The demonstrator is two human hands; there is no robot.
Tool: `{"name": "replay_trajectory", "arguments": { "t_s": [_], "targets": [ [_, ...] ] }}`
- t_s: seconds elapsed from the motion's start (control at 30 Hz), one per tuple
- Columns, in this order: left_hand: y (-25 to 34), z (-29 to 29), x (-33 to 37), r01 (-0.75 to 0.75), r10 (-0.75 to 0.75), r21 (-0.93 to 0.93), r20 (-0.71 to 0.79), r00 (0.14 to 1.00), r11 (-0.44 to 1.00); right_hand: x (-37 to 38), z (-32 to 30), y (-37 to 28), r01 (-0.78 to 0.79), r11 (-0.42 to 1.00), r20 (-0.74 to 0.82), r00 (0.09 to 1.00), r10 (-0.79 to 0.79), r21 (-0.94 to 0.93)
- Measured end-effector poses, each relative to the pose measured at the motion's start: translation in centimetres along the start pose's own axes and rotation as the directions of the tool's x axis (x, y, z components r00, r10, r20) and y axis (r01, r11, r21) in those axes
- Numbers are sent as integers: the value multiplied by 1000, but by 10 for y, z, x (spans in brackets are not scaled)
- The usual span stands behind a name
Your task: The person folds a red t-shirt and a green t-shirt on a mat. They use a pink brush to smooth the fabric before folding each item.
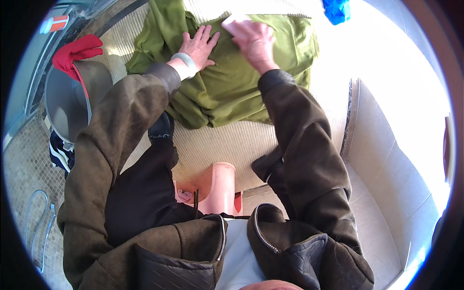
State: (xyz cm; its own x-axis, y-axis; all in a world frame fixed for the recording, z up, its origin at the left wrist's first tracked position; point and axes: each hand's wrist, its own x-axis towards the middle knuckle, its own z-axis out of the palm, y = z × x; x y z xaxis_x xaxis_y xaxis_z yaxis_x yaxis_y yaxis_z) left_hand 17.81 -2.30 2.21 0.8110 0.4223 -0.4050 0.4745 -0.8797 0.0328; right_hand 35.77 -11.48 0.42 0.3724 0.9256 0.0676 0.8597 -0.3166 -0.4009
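Observation:
An olive-green garment [232, 87] lies spread in loose folds on the ribbed surface in front of me. My left hand [198, 47] rests on it with fingers apart, pressing the cloth and holding nothing; a pale band circles that wrist. Farther right, my right hand [256, 47] is over the same cloth, smeared by motion. Its fingers close on a pale pinkish-white block [235, 20], perhaps a bar of soap; blur hides its exact kind. Dark brown sleeves cover both forearms.
A grey bucket [65, 104] stands at the left, with red cloth [79, 53] over its rim. A pink plastic stool [220, 186] is between my legs. Bright blue material [337, 10] lies far right. A tiled ledge [374, 125] borders the right side.

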Motion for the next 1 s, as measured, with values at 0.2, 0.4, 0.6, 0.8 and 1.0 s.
{"name": "replay_trajectory", "arguments": {
  "t_s": [0.2, 0.4, 0.6, 0.8, 1.0],
  "targets": [
    [19, 10, -8, -90, 93, 98, -31, 995, 991, -10, -26, 184, -272, 895, -253, 893, 372, 354],
    [23, 20, -33, -259, 247, 171, 92, 965, 951, -13, -30, 46, -213, 976, -133, 967, 216, 37],
    [25, 25, -50, -398, 403, 114, -29, 915, 910, -5, -26, 70, -9, 989, -104, 995, -6, -146],
    [34, 2, -36, -298, 296, -56, -30, 955, 953, 30, -47, 167, -367, 926, -230, 897, 378, 91],
    [25, 22, -52, -305, 314, 84, -372, 874, 949, -29, -37, 33, 172, 984, -12, 985, -171, 39]
  ]
}}
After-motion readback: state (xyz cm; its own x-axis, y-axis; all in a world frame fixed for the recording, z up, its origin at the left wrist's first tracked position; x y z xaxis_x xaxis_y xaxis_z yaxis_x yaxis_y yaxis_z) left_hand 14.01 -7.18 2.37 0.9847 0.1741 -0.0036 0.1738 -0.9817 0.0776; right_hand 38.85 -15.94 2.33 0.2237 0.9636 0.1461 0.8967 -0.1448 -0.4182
